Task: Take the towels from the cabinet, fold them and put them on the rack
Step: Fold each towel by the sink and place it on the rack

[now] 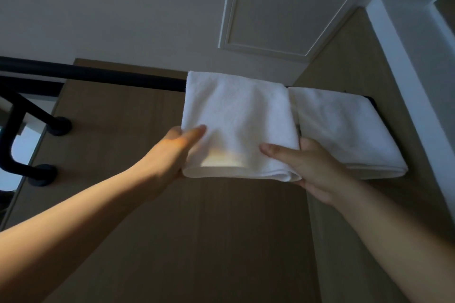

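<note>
Folded towel (236, 115) runs away from both grips, its far edge over the rack (98, 76) bar. The left hand (177, 152) and right hand (305, 170) pinch its near corners. A second towel (344, 130) lies at the rack's right end.

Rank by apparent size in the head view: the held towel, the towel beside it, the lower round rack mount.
1. Held towel and the towel beside it: alike, not ranked apart.
2. Lower round rack mount, clearly smallest.
</note>
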A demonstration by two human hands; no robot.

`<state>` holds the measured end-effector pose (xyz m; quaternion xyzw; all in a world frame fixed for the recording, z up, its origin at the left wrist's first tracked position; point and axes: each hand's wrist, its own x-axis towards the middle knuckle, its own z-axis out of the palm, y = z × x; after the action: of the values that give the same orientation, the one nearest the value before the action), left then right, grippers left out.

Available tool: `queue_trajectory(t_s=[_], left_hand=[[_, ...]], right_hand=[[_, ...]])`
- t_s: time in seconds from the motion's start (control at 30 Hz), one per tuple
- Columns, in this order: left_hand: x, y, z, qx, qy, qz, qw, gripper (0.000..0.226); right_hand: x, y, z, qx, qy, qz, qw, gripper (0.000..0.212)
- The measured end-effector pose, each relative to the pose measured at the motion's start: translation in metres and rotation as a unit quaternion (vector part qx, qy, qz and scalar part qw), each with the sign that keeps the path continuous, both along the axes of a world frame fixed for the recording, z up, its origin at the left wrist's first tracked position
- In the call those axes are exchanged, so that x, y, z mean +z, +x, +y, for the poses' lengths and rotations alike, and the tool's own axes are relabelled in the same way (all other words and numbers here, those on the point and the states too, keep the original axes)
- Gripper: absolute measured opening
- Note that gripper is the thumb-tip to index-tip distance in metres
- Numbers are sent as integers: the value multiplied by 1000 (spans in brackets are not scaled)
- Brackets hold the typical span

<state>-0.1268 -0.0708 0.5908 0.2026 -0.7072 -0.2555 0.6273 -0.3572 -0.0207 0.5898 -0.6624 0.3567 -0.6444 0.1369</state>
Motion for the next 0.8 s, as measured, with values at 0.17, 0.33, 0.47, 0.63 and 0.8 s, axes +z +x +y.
queue_trajectory(t_s=[0.17, 0.33, 0.47, 0.63, 0.8], left_hand=[[-12, 0, 4, 17, -55, -40, 998, 26], [-8, 5, -5, 36, -89, 12, 995, 15], [10, -1, -19, 42, -82, 98, 991, 17], [23, 0, -28, -112, 56, 103, 987, 20], [17, 7, -30, -114, 133, -4, 985, 27]], right_hand=[[-8, 12, -10, -74, -135, -30, 988, 26], [-6, 6, -13, -77, -132, -29, 988, 21], [21, 12, -16, -139, -160, -48, 976, 20], [37, 10, -22, -185, -167, -34, 968, 16], [28, -7, -22, -243, -174, 35, 954, 22]])
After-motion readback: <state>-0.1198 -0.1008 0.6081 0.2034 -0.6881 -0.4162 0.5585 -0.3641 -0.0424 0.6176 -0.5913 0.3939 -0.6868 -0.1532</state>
